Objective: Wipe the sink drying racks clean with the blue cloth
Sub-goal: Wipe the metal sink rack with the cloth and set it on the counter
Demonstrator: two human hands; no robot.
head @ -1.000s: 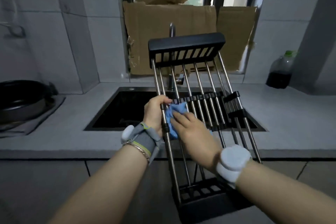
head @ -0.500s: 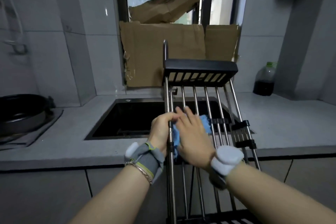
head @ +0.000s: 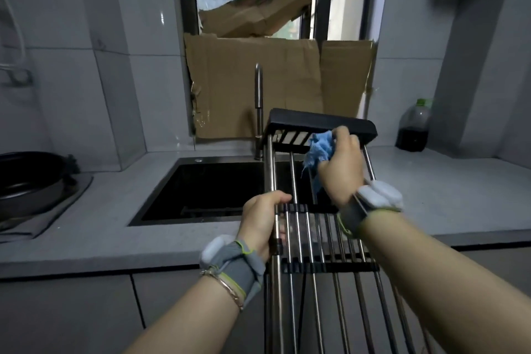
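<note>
The rack (head: 327, 266) is made of steel rods with black crosspieces and a black slotted end cap. It's held tilted over the right side of the sink (head: 207, 187), far end up, with the near end cut off by the bottom of the shot. The cloth (head: 320, 149), blue, bunched and kinda frayed, is gripped in the right hand (head: 342, 172) and held against the far end cap, right where the rods meet it. The left rail is gripped by the left hand (head: 261, 224), fingers curled round it at the middle crosspiece. Behind, a faucet (head: 259, 106) is partly covered by the rack, and cardboard (head: 253, 83) is propped in the window. A dark bottle (head: 413, 129) is parked on the counter (head: 86, 227) far right, a pan (head: 28, 175) far left.
</note>
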